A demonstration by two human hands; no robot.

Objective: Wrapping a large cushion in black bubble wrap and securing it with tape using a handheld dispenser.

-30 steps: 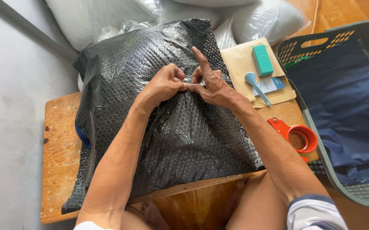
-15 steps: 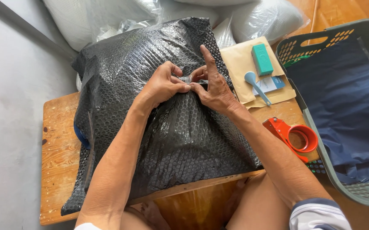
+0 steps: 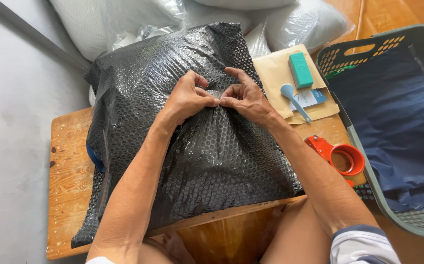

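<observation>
Bubble-wrap parcel (image 3: 192, 146), black and bulky, lies across a low wooden table (image 3: 70, 181) and fills most of the head view, its far edge at 12 o'clock resting against white plastic-wrapped bundles (image 3: 124, 24). Left hand (image 3: 187, 98) and right hand (image 3: 243, 98) meet on top of the parcel, just above the centre of the frame. Both hands are curled, with thumb and forefinger pinched together on a small fold of the wrap, where a strip of clear tape (image 3: 216, 93) appears to sit; the fingertips of the two hands touch each other at that point. Remaining fingers of each hand are bent and rest on the wrap. At 2 o'clock from the hands, a tan padded envelope (image 3: 275, 78) lies on the table, carrying a teal rectangular block (image 3: 300, 70), a pale blue spoon-shaped tool (image 3: 294, 100) and a small card (image 3: 312, 98). At 4 o'clock, an orange tape dispenser (image 3: 339, 154) sits on the table edge. At 3 o'clock, a grey-green laundry basket (image 3: 363, 54) holds dark blue sheeting (image 3: 398, 122).
</observation>
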